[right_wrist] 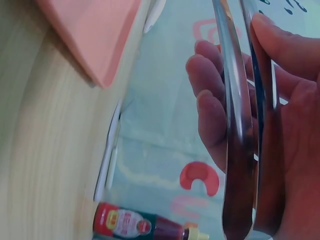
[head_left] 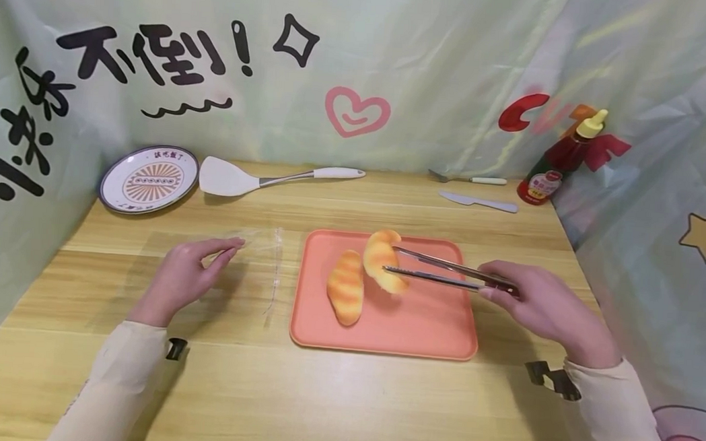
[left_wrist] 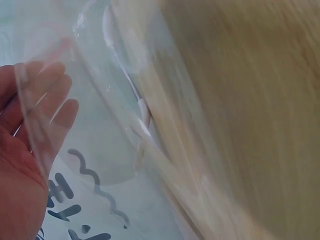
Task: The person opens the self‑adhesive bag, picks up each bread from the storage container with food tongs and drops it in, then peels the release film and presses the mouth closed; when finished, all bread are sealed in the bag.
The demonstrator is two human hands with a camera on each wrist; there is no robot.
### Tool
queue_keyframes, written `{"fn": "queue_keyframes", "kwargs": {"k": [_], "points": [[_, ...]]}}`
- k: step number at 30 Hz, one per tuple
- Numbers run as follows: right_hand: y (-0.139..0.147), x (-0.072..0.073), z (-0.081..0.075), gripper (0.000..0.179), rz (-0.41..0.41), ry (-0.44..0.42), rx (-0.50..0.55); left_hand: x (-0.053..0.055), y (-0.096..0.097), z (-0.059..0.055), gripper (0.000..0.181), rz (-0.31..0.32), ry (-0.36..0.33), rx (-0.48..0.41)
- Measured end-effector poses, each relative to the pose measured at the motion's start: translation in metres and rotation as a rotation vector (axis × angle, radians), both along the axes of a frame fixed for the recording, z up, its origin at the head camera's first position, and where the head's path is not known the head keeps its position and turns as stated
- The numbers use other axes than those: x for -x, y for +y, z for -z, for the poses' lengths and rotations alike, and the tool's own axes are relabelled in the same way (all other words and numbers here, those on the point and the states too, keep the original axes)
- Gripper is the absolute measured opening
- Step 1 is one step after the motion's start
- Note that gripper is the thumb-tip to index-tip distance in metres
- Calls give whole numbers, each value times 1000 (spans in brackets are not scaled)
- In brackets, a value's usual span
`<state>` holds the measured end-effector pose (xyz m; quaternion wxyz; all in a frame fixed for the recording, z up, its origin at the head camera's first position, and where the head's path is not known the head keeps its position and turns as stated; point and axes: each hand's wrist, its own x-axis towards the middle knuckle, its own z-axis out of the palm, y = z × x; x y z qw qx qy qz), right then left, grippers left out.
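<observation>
My right hand (head_left: 542,306) grips metal tongs (head_left: 446,279), their arms running through the palm in the right wrist view. Between the tong tips is a curved, croissant-shaped bread roll (head_left: 378,257), over the pink tray (head_left: 425,329). Beside it on the tray lies a longer bread roll (head_left: 345,294) with browned stripes. To the left of the tray, my left hand (head_left: 188,274) pinches a clear plastic bag (head_left: 262,259) between thumb and fingers. In the left wrist view the see-through film of the bag (left_wrist: 100,95) spreads in front of the fingers.
Along the back stand a patterned plate (head_left: 152,180), a white spatula (head_left: 231,178), a fork (head_left: 483,180) and a table knife (head_left: 481,202). A sauce bottle (head_left: 553,167) occupies the back right corner. A printed cloth (head_left: 435,64) walls the wooden table (head_left: 341,409) behind and at the sides.
</observation>
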<state>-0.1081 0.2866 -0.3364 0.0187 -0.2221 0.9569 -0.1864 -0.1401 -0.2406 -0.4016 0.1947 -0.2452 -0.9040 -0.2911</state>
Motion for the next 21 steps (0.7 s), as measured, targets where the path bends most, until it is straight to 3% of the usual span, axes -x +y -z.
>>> {"fn": "queue_keyframes", "kwargs": {"k": [8,21], "points": [[-18,13,-4,33,-53,-20,8,-1,1,-1,24,6,0,-3],[-49,36,-3,34,-170,-13,32,-1,1,-1,24,2,-16,-12]]}}
